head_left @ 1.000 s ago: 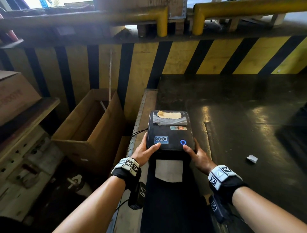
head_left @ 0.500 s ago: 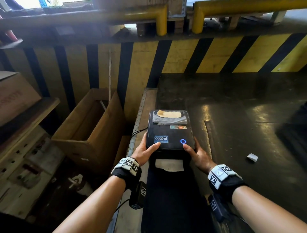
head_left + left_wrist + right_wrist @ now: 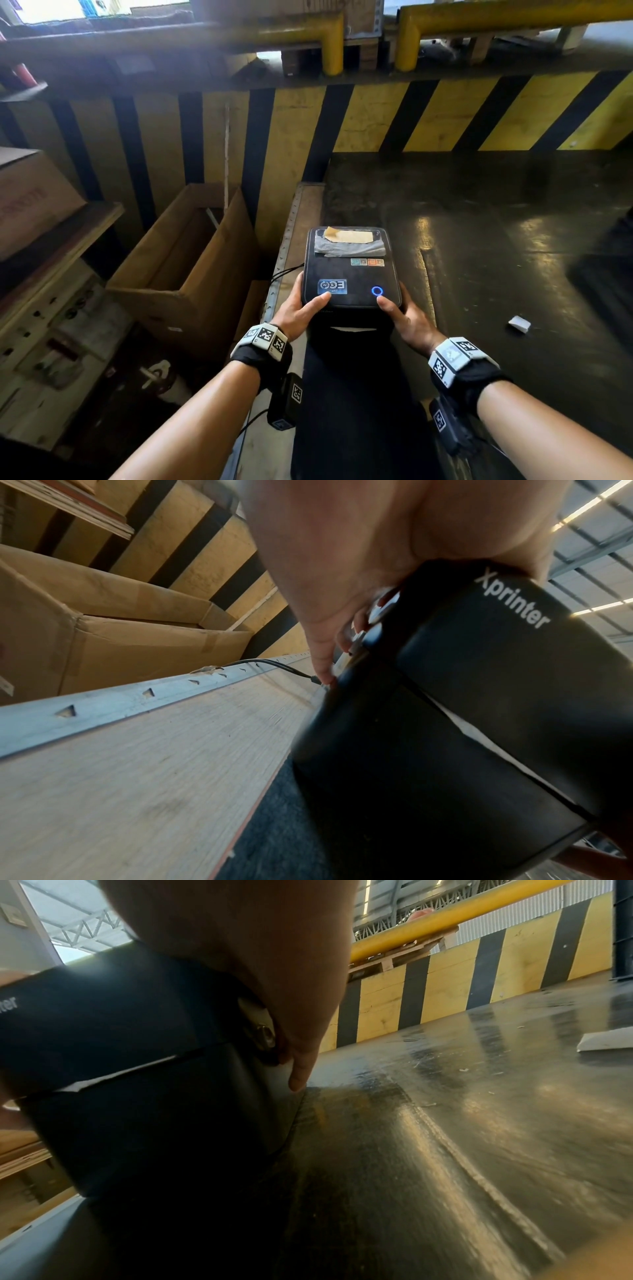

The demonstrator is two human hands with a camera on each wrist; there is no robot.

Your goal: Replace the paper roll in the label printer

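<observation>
A black label printer (image 3: 351,270) (image 3: 479,723) (image 3: 137,1069) sits on a dark mat (image 3: 349,411), lid down, a blue ring light lit on top. My left hand (image 3: 301,308) grips its left front corner, thumb on the lid, fingers (image 3: 322,653) curled down the side by a latch. My right hand (image 3: 406,317) grips the right front corner the same way, thumb beside the blue light, fingers (image 3: 298,1069) on the side latch. Only a thin white edge of label paper (image 3: 351,329) shows at the front slot. The roll inside is hidden.
An open cardboard box (image 3: 185,274) stands left of the wooden bench (image 3: 137,764). A black cable (image 3: 274,665) runs to the printer's left side. A yellow-and-black striped barrier (image 3: 445,116) closes the back. A small white scrap (image 3: 519,323) lies on the dark floor to the right.
The white label that stuck out of the front slot has drawn back into the printer until only a thin edge shows. Both hands have stayed on the front corners.
</observation>
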